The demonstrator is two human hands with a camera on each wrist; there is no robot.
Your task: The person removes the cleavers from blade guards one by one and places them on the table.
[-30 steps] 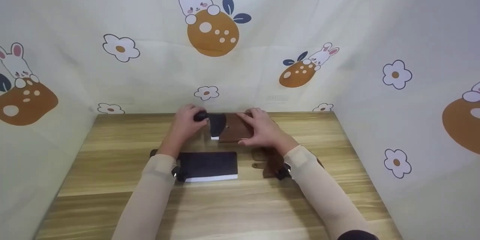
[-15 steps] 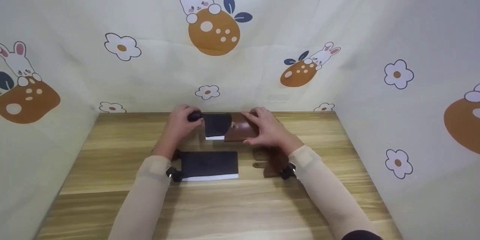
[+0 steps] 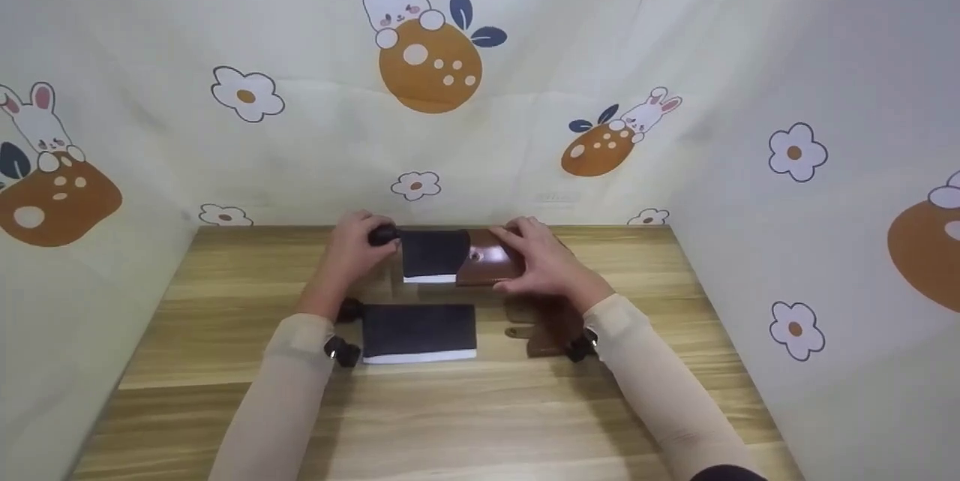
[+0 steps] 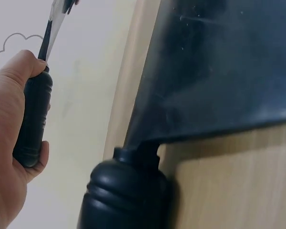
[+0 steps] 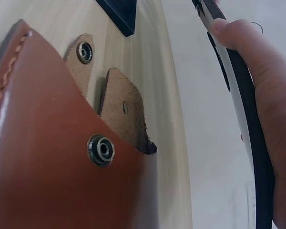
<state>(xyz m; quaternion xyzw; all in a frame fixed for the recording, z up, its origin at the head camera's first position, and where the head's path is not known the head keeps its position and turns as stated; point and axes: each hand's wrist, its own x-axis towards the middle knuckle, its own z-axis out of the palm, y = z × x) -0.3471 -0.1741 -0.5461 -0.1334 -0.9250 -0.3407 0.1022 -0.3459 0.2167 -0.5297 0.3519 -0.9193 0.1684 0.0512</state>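
My left hand [image 3: 349, 242] grips the black handle [image 4: 35, 117] of a cleaver [image 3: 433, 252], its blade black with a pale cutting edge. A brown leather sheath [image 3: 487, 260] with a metal snap covers the right-hand part of that blade. My right hand [image 3: 544, 257] holds the sheath between thumb and fingers; in the right wrist view this hand [image 5: 281, 100] is partly cut off. Nearer to me, a second cleaver [image 3: 418, 331] lies flat on the table, handle to the left. Another brown leather sheath [image 3: 547, 327] lies right of it, partly under my right wrist.
The wood-grain table [image 3: 465, 421] ends at the back against a pale curtain [image 3: 315, 143] printed with rabbits, fruit and flowers. The same cloth hangs on both sides. In the right wrist view, the lying sheath [image 5: 57, 133] shows its snap and strap.
My left hand has moved left with the cleaver handle, and more black blade shows outside the sheath. My right hand and the sheath have shifted slightly right. The second cleaver stays put.
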